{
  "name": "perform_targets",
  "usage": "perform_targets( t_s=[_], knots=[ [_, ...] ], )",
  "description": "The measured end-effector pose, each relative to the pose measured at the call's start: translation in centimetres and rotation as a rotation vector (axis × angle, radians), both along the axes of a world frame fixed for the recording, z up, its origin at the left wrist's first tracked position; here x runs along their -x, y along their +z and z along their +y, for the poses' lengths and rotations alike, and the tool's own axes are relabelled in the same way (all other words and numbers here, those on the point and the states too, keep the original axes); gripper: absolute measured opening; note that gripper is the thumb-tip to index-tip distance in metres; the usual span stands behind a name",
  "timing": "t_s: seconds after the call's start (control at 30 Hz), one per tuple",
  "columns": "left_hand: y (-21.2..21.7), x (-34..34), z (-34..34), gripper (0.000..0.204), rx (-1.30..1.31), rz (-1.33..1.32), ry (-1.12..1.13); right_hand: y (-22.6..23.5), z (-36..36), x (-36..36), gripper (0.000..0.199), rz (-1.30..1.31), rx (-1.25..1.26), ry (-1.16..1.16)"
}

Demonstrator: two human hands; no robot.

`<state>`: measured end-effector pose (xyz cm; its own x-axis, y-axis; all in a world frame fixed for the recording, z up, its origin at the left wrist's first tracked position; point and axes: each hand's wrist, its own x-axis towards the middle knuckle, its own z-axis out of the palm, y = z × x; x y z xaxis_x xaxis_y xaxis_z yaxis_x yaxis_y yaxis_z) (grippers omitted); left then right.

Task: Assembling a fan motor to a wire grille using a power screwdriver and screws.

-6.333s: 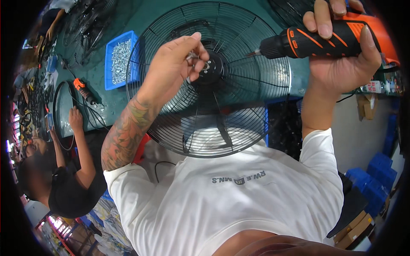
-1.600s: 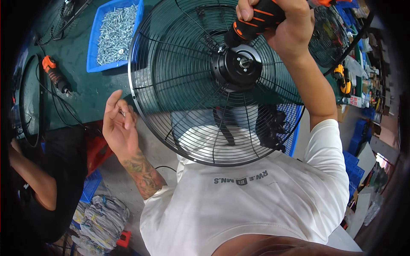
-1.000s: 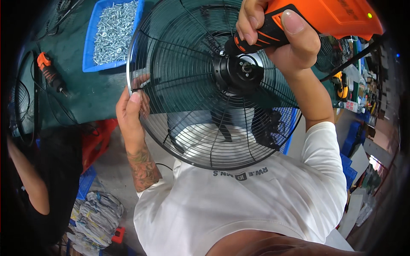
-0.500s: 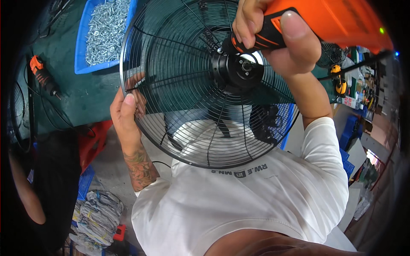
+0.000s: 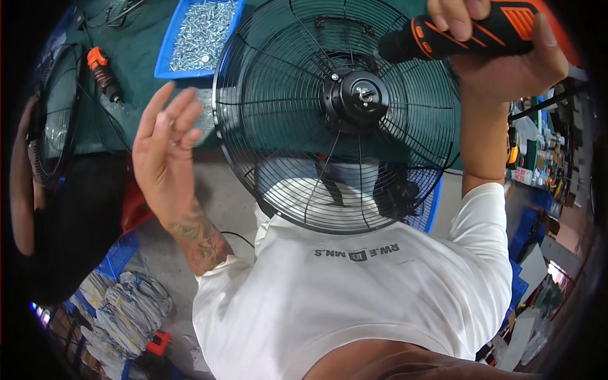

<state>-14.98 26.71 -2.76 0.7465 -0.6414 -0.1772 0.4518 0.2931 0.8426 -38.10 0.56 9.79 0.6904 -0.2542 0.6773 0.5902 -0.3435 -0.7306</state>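
My right hand (image 5: 506, 79) grips an orange and black power screwdriver (image 5: 437, 39), its nose pointing left above the far part of a round black fan grille (image 5: 278, 183). The tip looks apart from the black motor housing (image 5: 356, 101) at the grille's middle. A shiny screw head (image 5: 334, 76) shows at the housing's upper left edge. My left hand (image 5: 166, 142) is raised beside the grille's left rim, not touching it. Its fingers are partly curled and a little blurred; a small shiny bit seems to sit between thumb and fingers, too small to name.
A blue tray of loose screws (image 5: 201, 37) stands on the green table at the far left. Another orange and black screwdriver (image 5: 103, 75) lies left of it. A person's arm (image 5: 24, 183) shows at the left edge. Grey bundled material (image 5: 130, 310) sits low on the left.
My left hand has let go of the grille's rim and lifted off to the left. My right hand has drawn the screwdriver away from the motor housing, toward the right.
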Motion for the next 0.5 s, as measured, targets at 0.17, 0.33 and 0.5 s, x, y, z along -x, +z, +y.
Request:
perform_targets(
  t_s=[0.17,0.33,0.5],
  knots=[
    [2.5,4.2,-3.3,0.031,-0.119,-0.135,-0.707,-0.9,2.0,3.0,0.047,-0.206,-0.365,-0.014],
    [3.2,9.2,-5.2,0.025,-0.211,-0.195,-0.98,-1.6,4.6,6.9,0.046,-0.298,-0.458,0.024],
    [2.8,11.5,-5.1,0.02,-0.133,-0.822,-1.012,-2.3,6.7,9.5,0.047,-0.267,-0.434,0.052]
  ],
)
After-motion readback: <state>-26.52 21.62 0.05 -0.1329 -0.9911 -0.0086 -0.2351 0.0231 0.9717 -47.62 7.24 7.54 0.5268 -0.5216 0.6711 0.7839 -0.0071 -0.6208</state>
